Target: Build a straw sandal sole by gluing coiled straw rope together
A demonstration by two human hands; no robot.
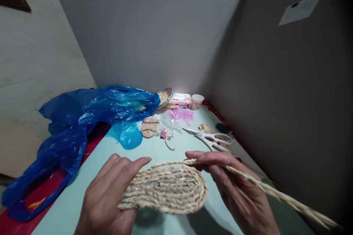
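The left hand (107, 194) is gripping one end of the oval woven coil (165, 187), which is held above the worktop (160, 153), while the right hand (231, 183) is pinching the twisted cord (275, 192) along the coil's far edge, near the scissors (200, 135).

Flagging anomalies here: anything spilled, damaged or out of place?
Yes: glossy pink-purple patch on the pale mint tabletop, near the round white patterned cup, resembles a spill; can't tell if wet. Small pink and straw-coloured scraps lie nearby. Tan oval coil of twisted fibre shows no evident damage.
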